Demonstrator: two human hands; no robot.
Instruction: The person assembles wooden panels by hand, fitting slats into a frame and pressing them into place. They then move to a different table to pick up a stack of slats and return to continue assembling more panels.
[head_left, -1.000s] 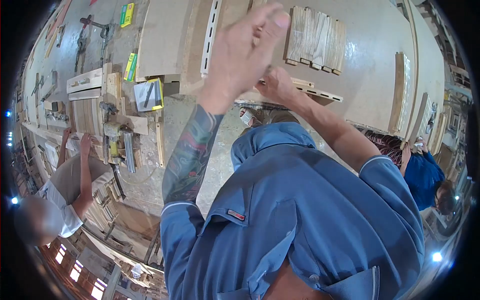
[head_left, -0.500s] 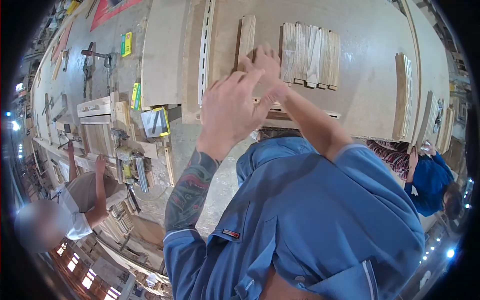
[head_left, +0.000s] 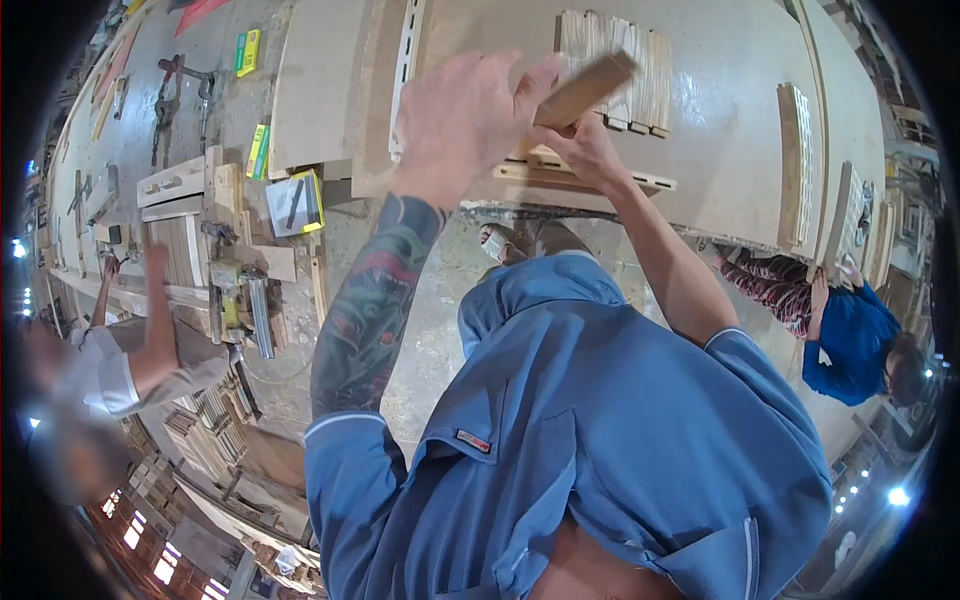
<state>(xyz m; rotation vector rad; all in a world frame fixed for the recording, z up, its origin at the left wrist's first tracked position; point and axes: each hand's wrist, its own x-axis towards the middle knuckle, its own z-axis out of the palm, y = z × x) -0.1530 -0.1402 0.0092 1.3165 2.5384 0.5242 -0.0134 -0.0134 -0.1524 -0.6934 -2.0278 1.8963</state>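
Observation:
A wooden strip (head_left: 590, 88) is lifted off the bench and tilted, its near end up to the right. My right hand (head_left: 585, 150) is closed around it from below. My left hand (head_left: 460, 120), back toward me and slightly blurred, is close to the strip's left side. Its thumb is spread away from the fingers; whether it touches the strip is hard to tell. Behind the strip, a row of grooved wooden slats (head_left: 640, 95) lies side by side on the workbench (head_left: 720, 150). The strip partly covers them.
A slotted white rail (head_left: 408, 60) and a narrow wooden strip at the bench edge (head_left: 600, 180) are nearby. More slats (head_left: 795, 165) lie to the right. Clamps (head_left: 185, 95) and yellow-green boxes (head_left: 258, 150) are on the left. Other people work at both sides.
My right hand has picked up the wooden strip from the bench and brought it up and toward the right, tilting it. My left hand has moved upward in the view.

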